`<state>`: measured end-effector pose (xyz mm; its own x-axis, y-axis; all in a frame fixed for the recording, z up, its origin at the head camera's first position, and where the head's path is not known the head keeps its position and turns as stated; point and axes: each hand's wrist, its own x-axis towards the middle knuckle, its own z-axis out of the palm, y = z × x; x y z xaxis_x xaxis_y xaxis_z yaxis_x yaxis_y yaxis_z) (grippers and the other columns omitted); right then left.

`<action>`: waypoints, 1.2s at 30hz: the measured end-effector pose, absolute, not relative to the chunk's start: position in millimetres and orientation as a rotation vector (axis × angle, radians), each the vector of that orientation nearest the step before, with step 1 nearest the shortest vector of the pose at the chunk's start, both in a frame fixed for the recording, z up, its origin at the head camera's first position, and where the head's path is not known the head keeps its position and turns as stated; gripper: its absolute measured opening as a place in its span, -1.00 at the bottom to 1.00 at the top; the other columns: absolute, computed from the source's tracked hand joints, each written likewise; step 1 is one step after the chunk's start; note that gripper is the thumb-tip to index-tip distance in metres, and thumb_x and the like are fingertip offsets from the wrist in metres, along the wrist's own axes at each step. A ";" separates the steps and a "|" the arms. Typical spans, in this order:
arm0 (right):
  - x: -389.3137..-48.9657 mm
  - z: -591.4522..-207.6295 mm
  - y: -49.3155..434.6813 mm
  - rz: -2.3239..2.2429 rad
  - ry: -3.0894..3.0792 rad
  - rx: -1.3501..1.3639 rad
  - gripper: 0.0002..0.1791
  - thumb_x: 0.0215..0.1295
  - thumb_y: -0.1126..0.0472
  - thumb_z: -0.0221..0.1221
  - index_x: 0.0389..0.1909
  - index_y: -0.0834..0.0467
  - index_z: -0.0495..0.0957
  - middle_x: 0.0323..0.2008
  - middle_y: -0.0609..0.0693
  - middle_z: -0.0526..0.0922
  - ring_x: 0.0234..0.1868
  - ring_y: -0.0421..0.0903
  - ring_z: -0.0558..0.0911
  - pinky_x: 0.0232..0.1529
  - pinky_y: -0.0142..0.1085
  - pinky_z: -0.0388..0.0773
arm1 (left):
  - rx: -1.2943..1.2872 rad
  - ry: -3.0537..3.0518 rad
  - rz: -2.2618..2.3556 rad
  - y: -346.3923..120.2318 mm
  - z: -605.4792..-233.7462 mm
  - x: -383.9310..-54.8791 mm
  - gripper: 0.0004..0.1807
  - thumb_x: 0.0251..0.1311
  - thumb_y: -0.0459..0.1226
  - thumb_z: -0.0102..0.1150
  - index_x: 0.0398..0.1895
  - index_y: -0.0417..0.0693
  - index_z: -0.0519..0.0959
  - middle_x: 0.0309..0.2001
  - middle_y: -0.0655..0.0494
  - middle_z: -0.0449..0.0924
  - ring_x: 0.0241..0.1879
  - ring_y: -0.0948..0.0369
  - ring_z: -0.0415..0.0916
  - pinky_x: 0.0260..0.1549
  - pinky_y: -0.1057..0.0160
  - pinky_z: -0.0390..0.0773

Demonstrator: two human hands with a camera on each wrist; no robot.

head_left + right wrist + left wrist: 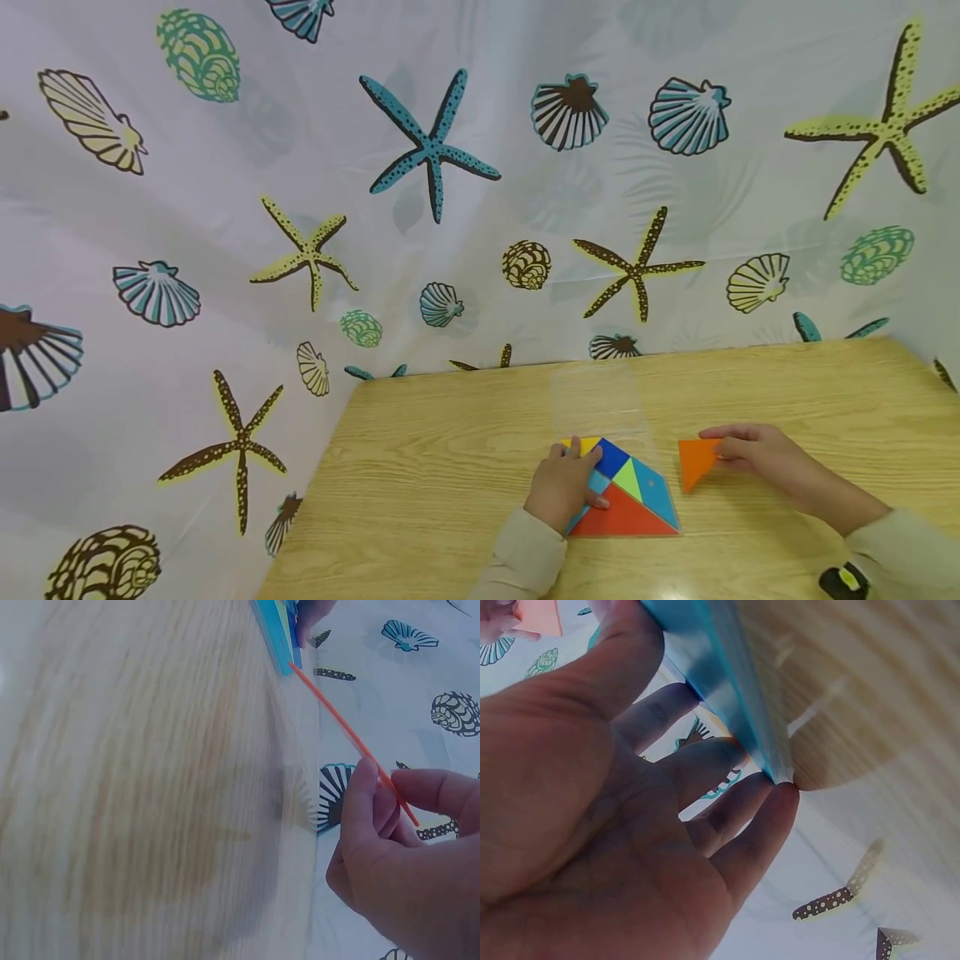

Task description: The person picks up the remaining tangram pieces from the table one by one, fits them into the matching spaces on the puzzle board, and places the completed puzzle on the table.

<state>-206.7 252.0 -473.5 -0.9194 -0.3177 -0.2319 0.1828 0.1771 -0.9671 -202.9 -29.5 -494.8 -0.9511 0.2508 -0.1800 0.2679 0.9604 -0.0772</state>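
A flat tangram [630, 508] of red, blue, light blue, green and yellow pieces lies on the table. My left hand [561, 485] rests over its left part, fingers stretched across the yellow and blue pieces and covering some of them. In the left wrist view, fingertips [784, 787] touch the light blue side of the tangram. To the right of it, my right hand [761, 454] pinches an orange triangular tangram piece [696, 462] between thumb and fingers. Seen edge-on in the right wrist view, the orange piece [345, 724] is held tilted above the table.
A clear plastic sheet [596, 396] lies on the wooden table [435, 450] behind the tangram. A white curtain [480, 250] printed with shells and starfish hangs along the table's back and left edges. A small black item [843, 581] is by my right sleeve.
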 end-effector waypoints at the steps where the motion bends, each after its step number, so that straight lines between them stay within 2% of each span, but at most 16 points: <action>1: -207.5 -474.5 247.9 -1.821 2.064 -0.122 -0.49 0.36 0.28 0.01 0.20 0.55 0.24 0.20 0.38 0.29 -0.11 -0.21 0.58 -0.03 -0.19 0.50 | 0.393 2.942 -0.150 -29.4 -495.0 -202.8 -0.15 -0.16 0.26 0.09 0.35 0.52 0.16 0.37 0.21 0.15 0.21 0.17 0.21 -0.04 0.24 0.45; 7: -215.1 -483.0 224.4 -1.978 1.982 -0.061 -0.42 0.40 0.31 -0.04 0.30 0.55 0.04 0.29 0.46 0.06 -0.09 -0.27 0.57 0.05 -0.21 0.43 | 0.406 2.959 -0.154 -28.8 -496.9 -201.5 -0.16 -0.16 0.26 0.09 0.34 0.51 0.19 0.36 0.21 0.18 0.20 0.16 0.23 -0.06 0.24 0.47; 11: -217.1 -491.7 208.9 -2.060 1.916 -0.016 -0.42 0.39 0.35 -0.05 0.30 0.56 0.01 0.30 0.47 -0.02 -0.11 -0.32 0.55 0.06 -0.23 0.43 | 0.434 2.973 -0.173 -28.4 -496.1 -199.7 -0.17 -0.14 0.27 0.08 0.34 0.50 0.21 0.35 0.20 0.20 0.20 0.16 0.25 -0.08 0.24 0.49; 19: -215.1 -502.3 192.1 -2.157 1.997 0.059 -0.47 0.40 0.29 -0.03 0.23 0.56 0.14 0.11 0.31 0.32 -0.15 -0.26 0.59 -0.03 -0.29 0.49 | 0.434 2.972 -0.162 -27.4 -494.0 -200.4 -0.19 -0.12 0.27 0.07 0.34 0.51 0.21 0.34 0.20 0.20 0.20 0.16 0.25 -0.03 0.22 0.45; 25: -212.5 -501.7 188.2 -2.129 2.050 0.082 -0.54 0.40 0.31 -0.05 0.17 0.56 0.17 -0.05 0.23 0.44 -0.20 -0.23 0.61 -0.09 -0.31 0.52 | 0.436 2.975 -0.169 -28.4 -493.8 -201.5 -0.19 -0.11 0.27 0.07 0.34 0.50 0.20 0.35 0.20 0.20 0.21 0.16 0.24 -0.03 0.23 0.45; 29: -210.3 -500.9 187.0 -2.017 2.136 0.066 -0.61 0.35 0.29 0.03 0.03 0.51 0.28 -0.22 0.15 0.50 -0.27 -0.14 0.62 -0.17 -0.29 0.57 | 0.444 2.989 -0.179 -29.2 -494.0 -201.0 -0.18 -0.13 0.27 0.08 0.34 0.50 0.22 0.34 0.20 0.22 0.20 0.15 0.25 -0.06 0.23 0.47; 32: -210.1 -500.3 187.9 -1.803 2.378 -0.019 -0.68 0.31 0.20 0.11 -0.12 0.41 0.40 -0.31 0.10 0.53 -0.33 -0.10 0.58 -0.27 -0.32 0.58 | 0.442 2.993 -0.183 -29.9 -493.3 -200.5 -0.18 -0.14 0.27 0.08 0.33 0.50 0.22 0.33 0.21 0.23 0.19 0.16 0.26 -0.06 0.23 0.47; 36: -210.7 -497.2 190.9 -1.430 2.714 -0.150 -0.72 0.26 0.07 0.16 -0.26 0.25 0.50 -0.37 0.01 0.55 -0.38 -0.10 0.48 -0.35 -0.30 0.47 | 0.432 2.991 -0.174 -30.7 -492.9 -200.5 -0.17 -0.15 0.27 0.10 0.33 0.50 0.23 0.33 0.21 0.23 0.19 0.16 0.26 -0.05 0.23 0.47</action>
